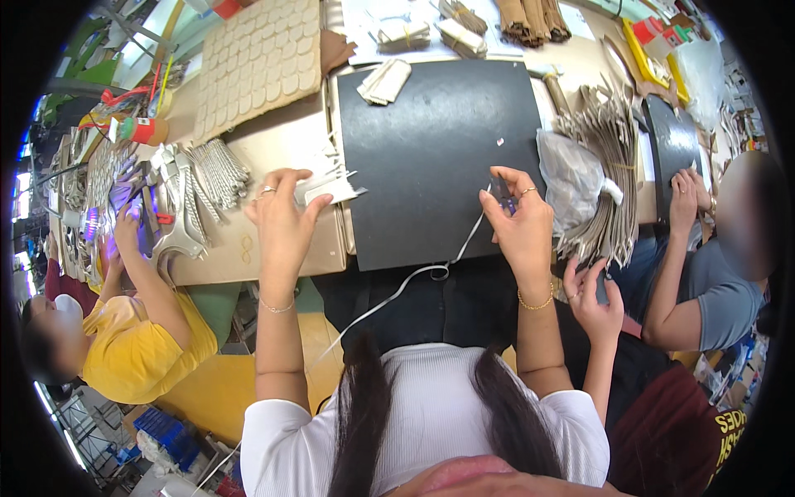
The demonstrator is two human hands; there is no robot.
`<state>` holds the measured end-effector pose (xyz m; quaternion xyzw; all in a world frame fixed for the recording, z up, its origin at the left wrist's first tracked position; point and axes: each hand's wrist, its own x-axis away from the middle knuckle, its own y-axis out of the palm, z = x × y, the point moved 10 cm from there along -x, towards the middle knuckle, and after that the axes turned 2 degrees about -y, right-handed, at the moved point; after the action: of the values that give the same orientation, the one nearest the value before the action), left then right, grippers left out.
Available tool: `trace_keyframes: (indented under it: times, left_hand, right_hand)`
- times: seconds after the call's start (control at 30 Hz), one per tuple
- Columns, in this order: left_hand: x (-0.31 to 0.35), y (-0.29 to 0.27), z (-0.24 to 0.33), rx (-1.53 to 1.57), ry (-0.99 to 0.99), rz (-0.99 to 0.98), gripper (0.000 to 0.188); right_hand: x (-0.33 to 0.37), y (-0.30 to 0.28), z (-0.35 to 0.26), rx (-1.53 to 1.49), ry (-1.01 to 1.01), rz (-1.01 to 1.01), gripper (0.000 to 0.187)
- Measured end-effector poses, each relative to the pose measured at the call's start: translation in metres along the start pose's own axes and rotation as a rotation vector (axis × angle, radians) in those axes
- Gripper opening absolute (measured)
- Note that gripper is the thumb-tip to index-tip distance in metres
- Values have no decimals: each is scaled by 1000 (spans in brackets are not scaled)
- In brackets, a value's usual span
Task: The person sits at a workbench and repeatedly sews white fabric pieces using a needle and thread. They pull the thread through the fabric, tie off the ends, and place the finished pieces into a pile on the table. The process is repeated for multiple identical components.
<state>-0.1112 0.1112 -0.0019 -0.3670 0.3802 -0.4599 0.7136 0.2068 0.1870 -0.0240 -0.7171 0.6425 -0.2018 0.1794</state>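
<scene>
My left hand (pixel 286 217) is over the left edge of the black work board (pixel 439 157), its thumb and forefinger spread beside a small pile of white strips (pixel 325 187). No strip shows clearly between the fingers. Above the board's right side, my right hand (pixel 523 217) has its fingers curled round a small dark tool (pixel 500 190), partly hidden, whose exact kind I cannot make out. A thin white cord (pixel 402 287) runs from this hand, loops at the board's near edge and trails to the lower left. A bundle of pale strips (pixel 384 81) lies at the board's far left.
Right of the board are a clear plastic bag (pixel 570 178) and a thick bundle of grey-beige strips (pixel 617 166). Another person's hand (pixel 595 298) is close below them. A cut-out sheet (pixel 257 62) lies far left. Co-workers sit on both sides, one in a yellow shirt (pixel 153 348).
</scene>
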Motion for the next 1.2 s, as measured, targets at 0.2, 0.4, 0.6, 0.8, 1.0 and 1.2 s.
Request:
trace_keyframes:
  times: [0.2, 0.4, 0.6, 0.8, 1.0, 1.2]
  left_hand:
    - [-27, 38, 23, 361, 18, -169, 39]
    - [-8, 97, 125, 719, 91, -445, 55]
    - [9, 148, 123, 980, -206, -728, 27]
    - [-4, 133, 107, 993, -175, -532, 27]
    - [-4, 111, 128, 779, 49, -412, 25]
    - [17, 106, 117, 692, 58, -328, 64]
  right_hand:
    - [-38, -5, -12, -209, -20, 64, 41]
    - [-63, 0, -36, -380, -100, -9, 44]
    - [-71, -5, -33, -497, -114, -3, 41]
    - [-52, 32, 10, -602, 119, -185, 37]
    - [-33, 46, 4, -523, 13, -293, 26]
    - [-50, 20, -5, -677, 4, -146, 21]
